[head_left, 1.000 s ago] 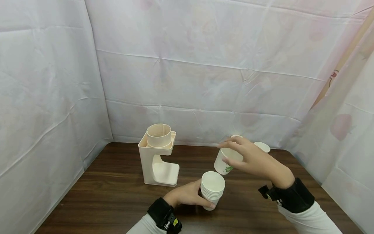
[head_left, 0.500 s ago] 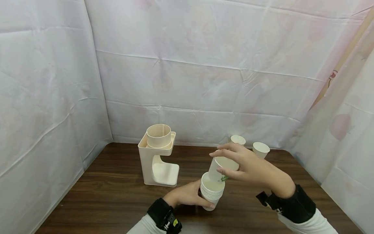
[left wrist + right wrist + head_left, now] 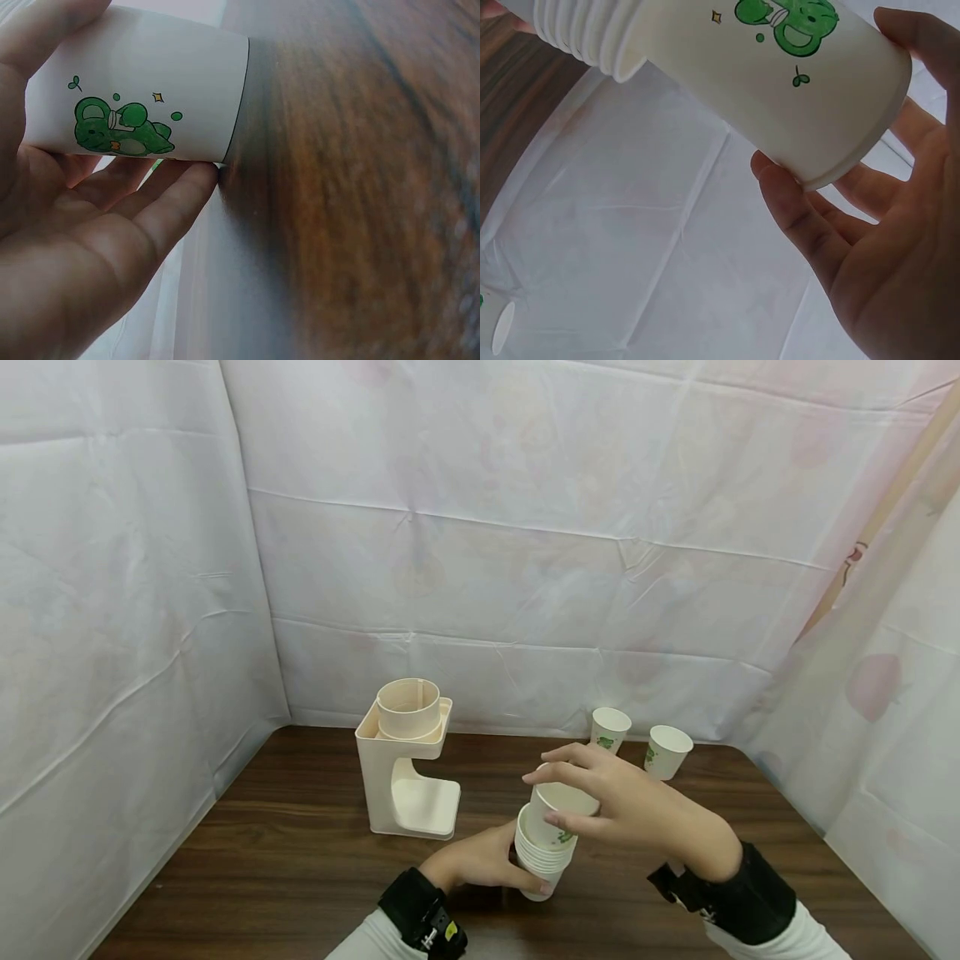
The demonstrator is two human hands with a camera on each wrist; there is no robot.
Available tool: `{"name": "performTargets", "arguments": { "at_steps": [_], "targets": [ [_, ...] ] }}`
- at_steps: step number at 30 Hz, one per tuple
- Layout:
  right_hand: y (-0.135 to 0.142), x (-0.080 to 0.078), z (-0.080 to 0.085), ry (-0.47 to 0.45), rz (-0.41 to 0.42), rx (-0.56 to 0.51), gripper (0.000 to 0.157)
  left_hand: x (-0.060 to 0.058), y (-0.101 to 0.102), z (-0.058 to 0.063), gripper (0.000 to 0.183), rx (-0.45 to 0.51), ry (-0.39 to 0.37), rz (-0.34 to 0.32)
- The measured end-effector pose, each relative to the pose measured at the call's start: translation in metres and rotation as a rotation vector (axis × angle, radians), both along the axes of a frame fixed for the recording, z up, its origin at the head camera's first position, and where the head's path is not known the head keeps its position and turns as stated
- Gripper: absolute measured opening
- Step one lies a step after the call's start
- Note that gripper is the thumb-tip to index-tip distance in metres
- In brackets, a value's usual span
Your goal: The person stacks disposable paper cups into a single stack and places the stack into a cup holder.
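My left hand [image 3: 483, 862] grips a stack of nested white paper cups [image 3: 542, 864] low down, thumb in front. In the left wrist view the lowest cup [image 3: 161, 75] shows a green cartoon animal, its base close to the table. Above the stack, my right hand [image 3: 615, 793] holds a single paper cup [image 3: 555, 818] near its rim between thumb and fingers. That cup's lower end is inside the mouth of the stack. The right wrist view shows the same paper cup [image 3: 795, 97] tilted, with the stack's rims [image 3: 592, 30] beside it.
A cream-coloured stand [image 3: 375, 777] with a round holder [image 3: 408, 714] on top and a flat foot stands to the left. Two more paper cups, one [image 3: 609, 727] at the back and another [image 3: 667, 752] to its right, stand on the dark wooden table [image 3: 300, 860]. White sheeting [image 3: 487, 527] encloses the table.
My right hand has moved left and down with its paper cup, from beside the stack into its mouth. The two cups at the back have come into fuller view. My left hand has stayed put.
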State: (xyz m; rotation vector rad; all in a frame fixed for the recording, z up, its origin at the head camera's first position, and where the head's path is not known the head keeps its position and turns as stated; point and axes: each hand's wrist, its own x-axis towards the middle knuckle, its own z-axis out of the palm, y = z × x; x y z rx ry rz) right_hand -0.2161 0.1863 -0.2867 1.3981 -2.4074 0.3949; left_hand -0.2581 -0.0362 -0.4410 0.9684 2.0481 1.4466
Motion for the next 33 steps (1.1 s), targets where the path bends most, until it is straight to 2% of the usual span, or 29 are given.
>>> {"name": "performTargets", "arguments": {
  "at_steps": [16,24,33],
  "targets": [
    [-0.007,0.001,-0.013,-0.077,-0.021,0.032,0.032,0.0,0.0,0.0,0.068,0.006,0.001,-0.008],
    [-0.007,-0.001,-0.017,-0.104,-0.03,0.036,0.033,0.001,0.0,0.001,0.067,-0.013,0.03,0.003],
    [-0.01,-0.003,-0.03,-0.142,-0.007,0.046,0.033,0.002,-0.001,0.0,0.065,-0.022,0.02,0.008]
  ]
}}
